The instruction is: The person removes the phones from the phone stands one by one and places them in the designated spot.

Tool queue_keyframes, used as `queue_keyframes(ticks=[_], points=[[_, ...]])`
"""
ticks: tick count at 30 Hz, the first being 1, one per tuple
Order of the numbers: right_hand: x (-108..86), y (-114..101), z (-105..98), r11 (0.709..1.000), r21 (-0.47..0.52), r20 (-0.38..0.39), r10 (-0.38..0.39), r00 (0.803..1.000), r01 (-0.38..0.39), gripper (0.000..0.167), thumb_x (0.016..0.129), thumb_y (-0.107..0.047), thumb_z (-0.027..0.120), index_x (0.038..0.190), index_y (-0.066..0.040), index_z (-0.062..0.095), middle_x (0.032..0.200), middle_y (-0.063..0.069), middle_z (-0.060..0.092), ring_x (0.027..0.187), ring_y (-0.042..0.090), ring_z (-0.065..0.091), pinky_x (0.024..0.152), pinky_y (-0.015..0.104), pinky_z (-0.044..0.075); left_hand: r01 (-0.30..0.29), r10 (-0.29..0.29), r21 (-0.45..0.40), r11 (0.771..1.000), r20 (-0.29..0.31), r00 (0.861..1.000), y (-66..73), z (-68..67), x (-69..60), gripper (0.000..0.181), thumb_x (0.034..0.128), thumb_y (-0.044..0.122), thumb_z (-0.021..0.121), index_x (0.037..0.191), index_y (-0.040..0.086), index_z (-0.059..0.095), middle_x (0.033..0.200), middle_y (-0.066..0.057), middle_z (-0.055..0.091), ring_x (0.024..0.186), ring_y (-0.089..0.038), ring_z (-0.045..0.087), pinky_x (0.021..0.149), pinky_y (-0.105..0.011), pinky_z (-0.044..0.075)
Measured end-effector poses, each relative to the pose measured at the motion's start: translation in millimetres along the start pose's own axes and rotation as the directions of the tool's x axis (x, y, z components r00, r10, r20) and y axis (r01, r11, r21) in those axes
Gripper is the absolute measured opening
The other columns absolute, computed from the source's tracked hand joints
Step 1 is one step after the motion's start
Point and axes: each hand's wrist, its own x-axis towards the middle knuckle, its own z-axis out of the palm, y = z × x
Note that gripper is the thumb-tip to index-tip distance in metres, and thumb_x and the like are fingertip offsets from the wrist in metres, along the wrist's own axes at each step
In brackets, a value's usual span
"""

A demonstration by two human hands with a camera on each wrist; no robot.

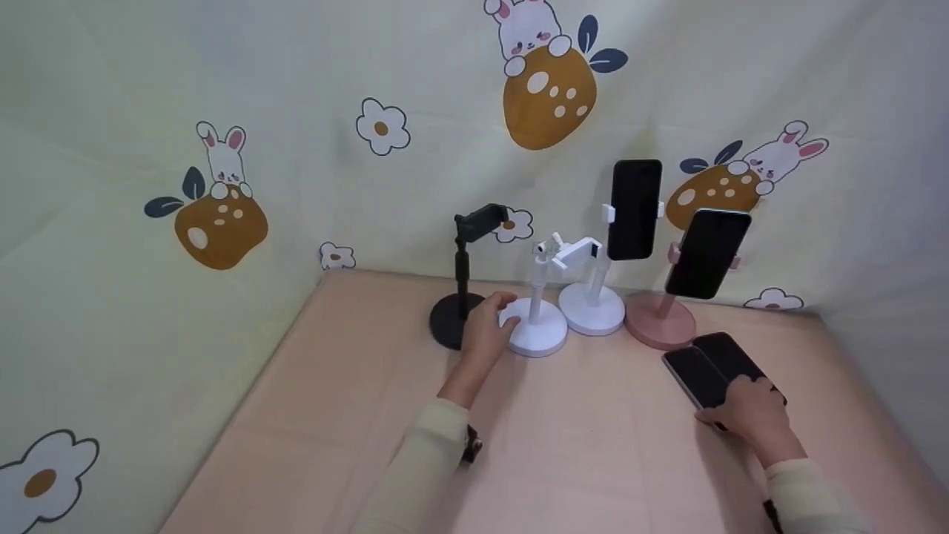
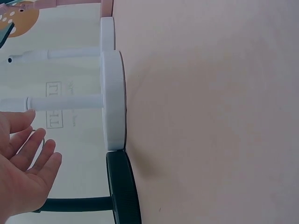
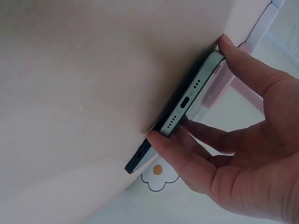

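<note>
My right hand (image 1: 752, 415) pinches the left one of two phones lying side by side on the table, thumb on one long edge and fingers on the other. In the right wrist view this phone (image 3: 184, 100) shows its pale green end with a charging port. Beside it lies the darker second phone (image 1: 734, 360). My left hand (image 1: 485, 334) is held with loosely bent fingers by the nearer white phone stand (image 1: 537, 334), between it and the black phone stand (image 1: 448, 319). In the left wrist view its fingers (image 2: 39, 154) hold nothing; contact with the white stand is unclear.
Behind on the right, another white stand (image 1: 593, 311) bears an upright phone (image 1: 635, 211). Next to it, a pink stand (image 1: 660, 322) holds a tilted phone (image 1: 708, 252). A patterned cloth (image 1: 296, 111) hangs behind the pink-covered table (image 1: 563, 452).
</note>
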Motion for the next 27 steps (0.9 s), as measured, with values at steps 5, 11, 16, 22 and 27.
queue_keyframes(ticks=[5,11,16,22,27], points=[[-1.1,1.8,0.6,0.999,0.007,-0.028,-0.039,0.999,0.039,0.099,0.074,-0.047,0.085,0.119,0.03,0.042,0.108,0.049,0.043,0.088,0.052,0.05,0.078,0.064,0.051,0.014,-0.014,-0.02,1.0,0.006,1.0,-1.1,0.6,-0.4,0.035,0.0942,0.01,0.068,0.128,0.014,0.062,0.134,-0.006,0.065,0.127,-0.022,0.06,0.108,-0.038,0.05],[-0.4,2.6,0.0,0.999,0.007,-0.02,-0.036,0.999,0.036,0.098,0.073,-0.048,0.085,0.12,0.028,0.044,0.109,0.048,0.044,0.086,0.05,0.051,0.076,0.063,0.052,0.007,-0.007,-0.024,1.0,0.006,1.0,0.7,0.1,-1.5,0.034,0.0943,0.01,0.068,0.127,0.014,0.062,0.134,-0.006,0.065,0.127,-0.022,0.06,0.108,-0.037,0.049],[1.1,3.1,1.5,0.999,-0.021,-0.026,-0.047,0.999,0.047,0.099,0.073,-0.049,0.085,0.119,0.028,0.045,0.11,0.049,0.044,0.088,0.052,0.054,0.078,0.064,0.053,-0.016,0.016,-0.001,1.0,0.001,1.0,1.2,-1.8,-2.4,0.033,0.094,0.01,0.068,0.127,0.013,0.062,0.132,-0.008,0.066,0.125,-0.024,0.061,0.107,-0.039,0.05],[1.5,1.7,-1.2,0.999,-0.02,-0.013,-0.029,0.999,0.029,0.101,0.073,-0.05,0.085,0.121,0.028,0.044,0.113,0.049,0.043,0.09,0.052,0.054,0.08,0.065,0.053,-0.003,0.003,0.015,1.0,0.001,1.0,1.7,-1.6,-2.9,0.034,0.0938,0.01,0.068,0.127,0.013,0.062,0.132,-0.007,0.066,0.125,-0.023,0.061,0.107,-0.038,0.05],[1.2,2.2,-2.2,0.999,-0.016,-0.005,-0.038,0.999,0.038,0.1,0.073,-0.05,0.085,0.122,0.028,0.044,0.113,0.049,0.042,0.089,0.051,0.053,0.081,0.065,0.053,0.031,-0.031,0.01,0.999,0.017,0.999,2.7,0.0,-2.7,0.035,0.0937,0.012,0.069,0.128,0.014,0.062,0.134,-0.004,0.065,0.127,-0.021,0.06,0.108,-0.037,0.05]])
